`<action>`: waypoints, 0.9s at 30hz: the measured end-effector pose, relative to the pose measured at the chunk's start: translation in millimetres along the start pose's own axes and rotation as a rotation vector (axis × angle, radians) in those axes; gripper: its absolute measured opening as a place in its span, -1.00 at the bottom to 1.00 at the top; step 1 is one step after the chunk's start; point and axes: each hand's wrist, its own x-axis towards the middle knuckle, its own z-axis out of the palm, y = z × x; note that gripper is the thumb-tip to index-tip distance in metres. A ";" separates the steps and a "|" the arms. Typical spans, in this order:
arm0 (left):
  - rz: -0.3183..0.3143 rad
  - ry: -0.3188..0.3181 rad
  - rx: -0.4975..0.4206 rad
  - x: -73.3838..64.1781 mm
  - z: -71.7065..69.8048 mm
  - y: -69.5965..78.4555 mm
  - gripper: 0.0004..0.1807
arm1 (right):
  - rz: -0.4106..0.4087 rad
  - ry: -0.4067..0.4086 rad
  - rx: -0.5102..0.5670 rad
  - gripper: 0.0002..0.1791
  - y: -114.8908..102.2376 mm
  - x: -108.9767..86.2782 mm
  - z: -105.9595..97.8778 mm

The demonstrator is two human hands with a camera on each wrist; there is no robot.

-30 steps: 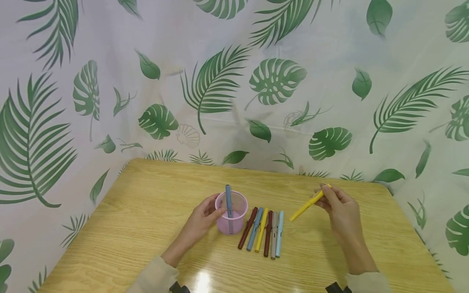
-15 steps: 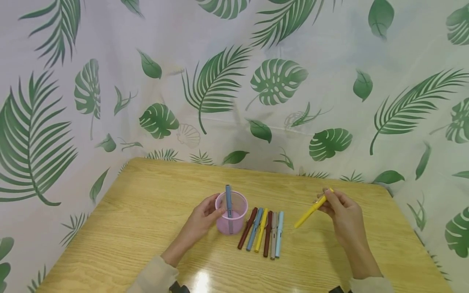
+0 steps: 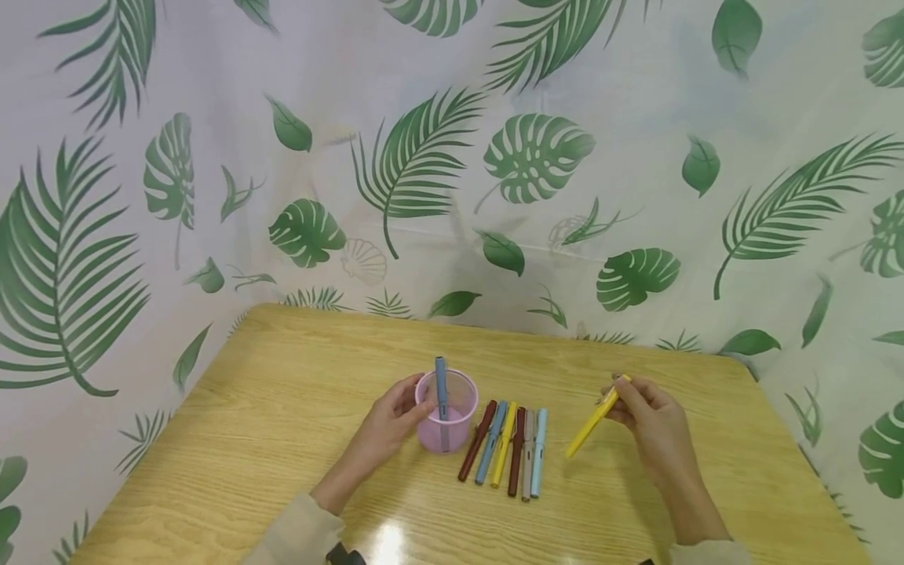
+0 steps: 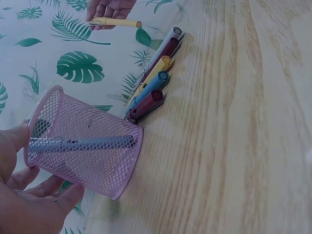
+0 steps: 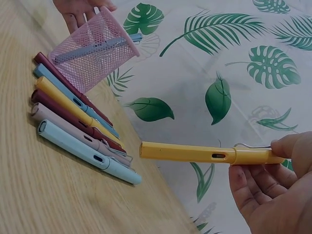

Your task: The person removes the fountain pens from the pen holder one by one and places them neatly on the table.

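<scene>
A pink mesh pen cup (image 3: pixel 459 435) stands upright on the table, and my left hand (image 3: pixel 384 424) grips its rim and side from the left. Inside leans one blue-grey pen (image 3: pixel 441 380), its top above the rim. Off to the right, my right hand (image 3: pixel 657 424) pinches a yellow pen (image 5: pixel 190 152) near its clip end, tilted with the other end pointing down and left, above the table. Between the hands lies a row of capped pens: dark red (image 3: pixel 477 441), blue (image 3: pixel 490 443), yellow (image 3: pixel 504 445), another dark red (image 3: pixel 517 451), grey-brown (image 3: pixel 527 455) and light blue (image 3: pixel 539 453).
The wooden table (image 3: pixel 282 377) reaches back to a white curtain (image 3: pixel 424 290) printed with green leaves. The row of pens lies close beside the cup's right side.
My right hand has shifted slightly, and the yellow pen in it has come lower and tilts more steeply. The left hand, cup and lying pens stay where they were.
</scene>
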 end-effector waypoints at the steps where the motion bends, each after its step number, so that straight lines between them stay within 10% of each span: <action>1: -0.002 0.002 -0.002 0.2 -0.1 -0.2 -0.37 | 0.001 -0.002 -0.006 -0.80 1.0 0.0 0.2; 27: -0.018 0.007 0.013 -1.1 0.3 1.4 -0.38 | 0.102 -0.024 -0.173 -0.69 23.4 -1.0 8.0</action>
